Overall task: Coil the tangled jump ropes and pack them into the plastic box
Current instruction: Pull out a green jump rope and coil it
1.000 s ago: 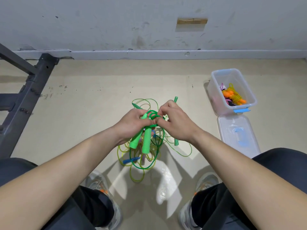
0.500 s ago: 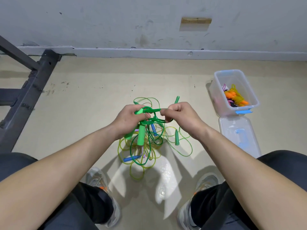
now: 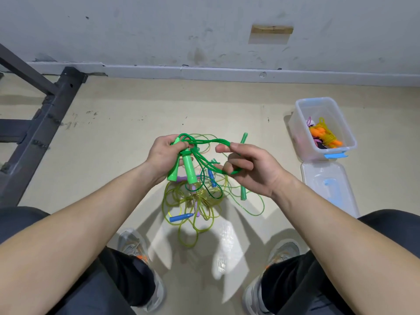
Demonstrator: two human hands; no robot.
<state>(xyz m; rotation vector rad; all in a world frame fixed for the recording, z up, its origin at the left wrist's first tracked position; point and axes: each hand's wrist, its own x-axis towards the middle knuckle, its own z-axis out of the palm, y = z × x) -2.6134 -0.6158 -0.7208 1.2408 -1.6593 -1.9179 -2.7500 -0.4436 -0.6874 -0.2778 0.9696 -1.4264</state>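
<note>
I see my left hand [image 3: 164, 155] wrapped tight round the two bright green handles [image 3: 189, 170] of the green rope [image 3: 204, 142]. They hang side by side below the fist, with a few turns of cord bunched at the knuckles. From there the cord runs across to my right hand [image 3: 252, 169], which is close by but not touching the left. It passes the tip of the outstretched index finger and comes back as a loop hooked round the curled lower fingers. The thumb and index finger stand apart, so that hand holds the rope only by the hooked loop. Several strands sag between the two hands.

Directly beneath the hands, on the floor [image 3: 113, 155], lies the pile of tangled ropes [image 3: 195, 201]. It is mostly yellow-green cord, with a blue handle [image 3: 180, 217] on its near-left side and a dark green handle [image 3: 243, 189] under my right wrist.

Well off to the right of my right hand stands the plastic box [image 3: 300, 137], open, with an orange and yellow rope [image 3: 325, 135] inside. Its lid [image 3: 318, 176] lies flat just nearer to me than the box.
</note>
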